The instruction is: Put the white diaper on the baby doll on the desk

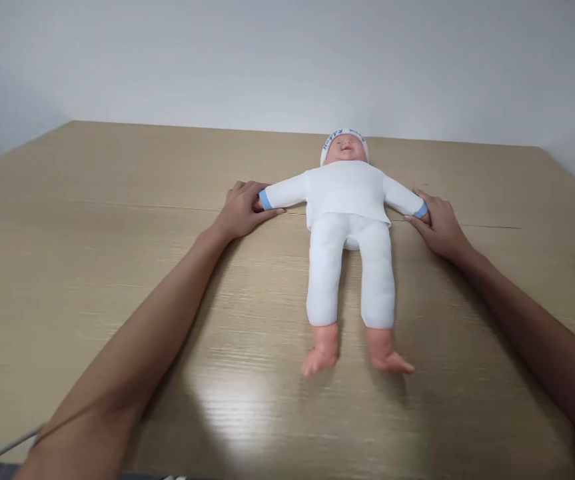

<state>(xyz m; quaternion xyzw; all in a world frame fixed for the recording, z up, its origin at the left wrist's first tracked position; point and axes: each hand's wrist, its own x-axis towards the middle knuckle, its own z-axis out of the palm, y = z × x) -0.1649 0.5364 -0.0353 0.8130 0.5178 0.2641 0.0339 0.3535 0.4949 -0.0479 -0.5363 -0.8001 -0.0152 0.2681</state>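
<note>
Head camera view: doll (348, 190) lying face up, arms spread, on the wooden table (117, 267). Left hand (241, 209): closed around the doll's hand at the blue cuff, left of the torso. Right hand (438, 224): closed likewise, right of the torso. Beyond the doll's head, I see a pale wall (287, 60).

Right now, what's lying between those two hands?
The baby doll lies face up between the left hand and right hand, as the head view shows.
</note>
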